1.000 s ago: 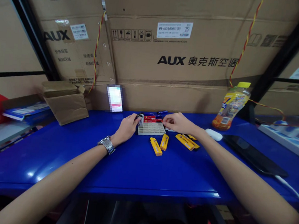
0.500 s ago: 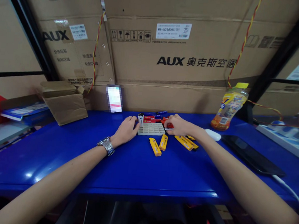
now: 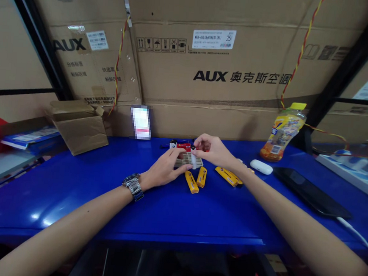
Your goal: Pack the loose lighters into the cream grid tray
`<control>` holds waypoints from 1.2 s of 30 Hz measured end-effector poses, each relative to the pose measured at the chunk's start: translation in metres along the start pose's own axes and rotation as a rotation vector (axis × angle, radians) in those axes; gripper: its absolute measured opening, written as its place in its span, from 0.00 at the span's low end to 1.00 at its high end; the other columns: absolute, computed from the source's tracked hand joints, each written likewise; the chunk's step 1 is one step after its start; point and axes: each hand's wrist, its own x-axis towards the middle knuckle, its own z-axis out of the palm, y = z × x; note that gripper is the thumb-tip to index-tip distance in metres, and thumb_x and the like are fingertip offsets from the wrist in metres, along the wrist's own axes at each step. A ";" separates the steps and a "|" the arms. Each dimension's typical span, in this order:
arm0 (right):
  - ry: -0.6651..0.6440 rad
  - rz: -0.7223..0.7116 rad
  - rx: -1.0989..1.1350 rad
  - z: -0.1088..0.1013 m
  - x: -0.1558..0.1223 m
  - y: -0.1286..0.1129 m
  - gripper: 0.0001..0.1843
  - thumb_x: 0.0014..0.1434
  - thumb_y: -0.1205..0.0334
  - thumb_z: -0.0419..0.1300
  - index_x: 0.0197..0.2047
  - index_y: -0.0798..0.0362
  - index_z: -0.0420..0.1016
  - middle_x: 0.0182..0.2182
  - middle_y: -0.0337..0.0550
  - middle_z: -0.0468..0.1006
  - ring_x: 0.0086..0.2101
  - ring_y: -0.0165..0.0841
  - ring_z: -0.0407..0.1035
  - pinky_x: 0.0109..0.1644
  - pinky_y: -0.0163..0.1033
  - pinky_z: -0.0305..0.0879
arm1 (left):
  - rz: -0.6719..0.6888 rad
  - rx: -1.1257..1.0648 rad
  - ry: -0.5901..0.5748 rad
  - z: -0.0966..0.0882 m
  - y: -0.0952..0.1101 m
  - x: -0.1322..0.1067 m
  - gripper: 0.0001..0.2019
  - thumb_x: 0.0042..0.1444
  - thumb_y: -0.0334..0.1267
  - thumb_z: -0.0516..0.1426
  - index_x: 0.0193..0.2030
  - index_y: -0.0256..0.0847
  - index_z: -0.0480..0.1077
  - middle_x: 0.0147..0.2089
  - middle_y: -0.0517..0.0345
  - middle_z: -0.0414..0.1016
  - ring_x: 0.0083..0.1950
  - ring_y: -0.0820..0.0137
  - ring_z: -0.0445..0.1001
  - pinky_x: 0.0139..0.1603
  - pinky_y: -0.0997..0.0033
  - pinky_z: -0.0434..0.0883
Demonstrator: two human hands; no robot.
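Note:
A pale compartment tray (image 3: 185, 158) lies on the blue table, partly hidden by my hands. My left hand (image 3: 165, 167) is around its left end, thumb along the front and fingers toward the back, spread apart. Pinched in my right hand (image 3: 213, 151) is a white lighter (image 3: 194, 161), held upright over the tray's right part. Another white lighter (image 3: 173, 145) stands at the tray's back left corner. Red lighters (image 3: 183, 145) lie behind the tray, partly covered. In front are two yellow lighters (image 3: 191, 183) (image 3: 201, 177), and more yellow lighters (image 3: 226, 176) lie under my right wrist.
To the right are a white earbud case (image 3: 261, 166), a black phone (image 3: 309, 190) with a white cable, and a drink bottle (image 3: 281, 133). A lit phone (image 3: 141, 122) leans at the back. An open cardboard box (image 3: 79, 125) stands left; large cartons form the back wall.
My right hand has moved left from beside the tray to above it, with the white lighter. My left hand has shifted right and forward, its fingers now spread around the tray's left end.

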 end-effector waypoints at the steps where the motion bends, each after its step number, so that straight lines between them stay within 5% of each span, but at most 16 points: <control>1: -0.009 0.015 0.074 0.006 -0.001 -0.005 0.14 0.48 0.55 0.65 0.33 0.53 0.67 0.25 0.37 0.69 0.24 0.28 0.63 0.28 0.37 0.61 | -0.005 -0.031 -0.026 0.000 0.002 0.000 0.18 0.61 0.47 0.54 0.52 0.38 0.61 0.44 0.49 0.72 0.42 0.65 0.71 0.42 0.64 0.71; 6: -0.085 0.011 0.271 0.024 -0.004 -0.019 0.15 0.51 0.53 0.65 0.37 0.52 0.67 0.29 0.39 0.73 0.29 0.30 0.69 0.33 0.38 0.67 | -0.114 -0.086 -0.016 0.002 0.003 0.002 0.06 0.63 0.40 0.49 0.39 0.39 0.61 0.33 0.56 0.71 0.30 0.70 0.68 0.33 0.69 0.66; 11: 0.000 -0.022 0.123 0.017 -0.002 -0.007 0.14 0.56 0.51 0.61 0.37 0.54 0.70 0.29 0.41 0.74 0.27 0.29 0.67 0.31 0.36 0.65 | -0.321 -0.232 0.009 -0.003 0.002 0.002 0.06 0.60 0.32 0.46 0.41 0.39 0.62 0.37 0.55 0.73 0.34 0.70 0.70 0.36 0.69 0.66; 17: -0.065 0.000 -0.065 0.004 0.000 0.019 0.13 0.57 0.53 0.57 0.33 0.55 0.72 0.26 0.41 0.73 0.26 0.29 0.66 0.31 0.37 0.63 | -0.463 -0.362 0.086 -0.009 0.004 0.002 0.20 0.62 0.52 0.47 0.26 0.39 0.63 0.23 0.62 0.63 0.25 0.74 0.60 0.26 0.74 0.58; 23: -0.102 0.000 -0.110 0.003 -0.002 0.021 0.10 0.56 0.57 0.57 0.32 0.55 0.72 0.25 0.41 0.74 0.26 0.29 0.66 0.31 0.37 0.64 | -0.530 -0.130 0.161 -0.007 0.002 0.004 0.22 0.53 0.49 0.52 0.16 0.41 0.52 0.17 0.65 0.50 0.21 0.77 0.48 0.22 0.72 0.47; 36: -0.129 -0.019 -0.150 0.002 -0.002 0.021 0.08 0.55 0.61 0.56 0.33 0.55 0.74 0.25 0.41 0.76 0.26 0.29 0.67 0.32 0.36 0.64 | -0.555 -0.005 0.179 -0.005 -0.004 0.004 0.21 0.53 0.48 0.55 0.17 0.40 0.52 0.18 0.66 0.51 0.22 0.77 0.49 0.22 0.72 0.46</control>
